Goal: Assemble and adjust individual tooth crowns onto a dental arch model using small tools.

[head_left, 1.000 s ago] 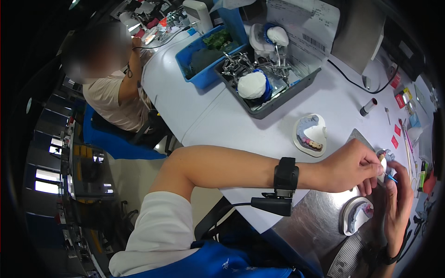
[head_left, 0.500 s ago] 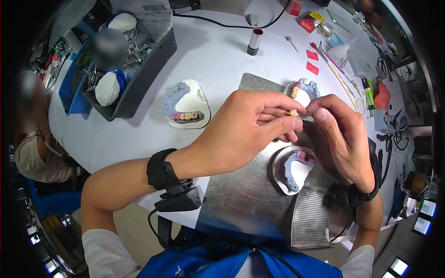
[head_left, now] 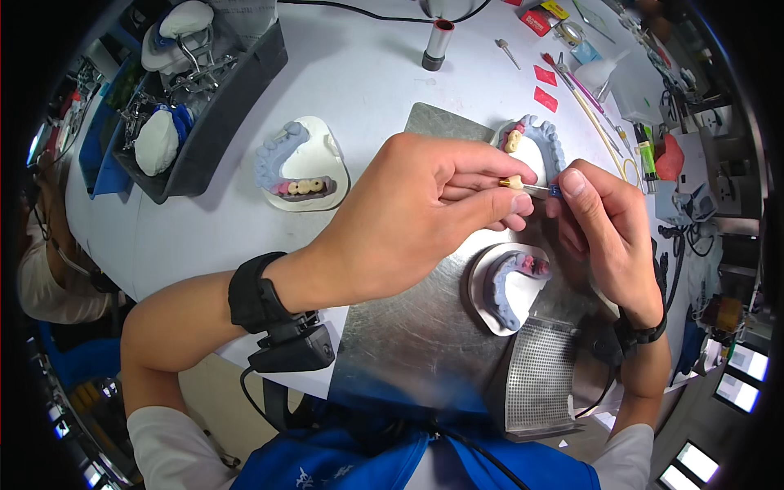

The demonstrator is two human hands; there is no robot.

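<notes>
My left hand (head_left: 416,212) pinches a small tooth-coloured dental crown (head_left: 515,182) with a gold-coloured metal end between thumb and index finger. In the fingers of my right hand (head_left: 608,233) is a thin screwdriver (head_left: 554,191), its blue grip partly hidden; the metal shaft reaches to the crown. Just beyond the hands sits a blue-grey dental model (head_left: 554,147) on a white base, carrying yellowish teeth and pink gum. Below the hands lies a second dental model (head_left: 500,302) with pink gum parts. To their left rests a third model (head_left: 273,163) with a row of crowns.
A steel plate (head_left: 392,343) lies under the hands, with a perforated metal piece (head_left: 539,376) at its near right. At the left stands a dark bin (head_left: 237,122) of metal articulators and white plaster. Beyond are a metal cylinder (head_left: 437,47), red squares (head_left: 545,100) and brushes (head_left: 584,106).
The whole view has shifted slightly, the models and bin now appearing further left and up. The screwdriver's blue grip now shows between my right fingers; both hands keep their hold.
</notes>
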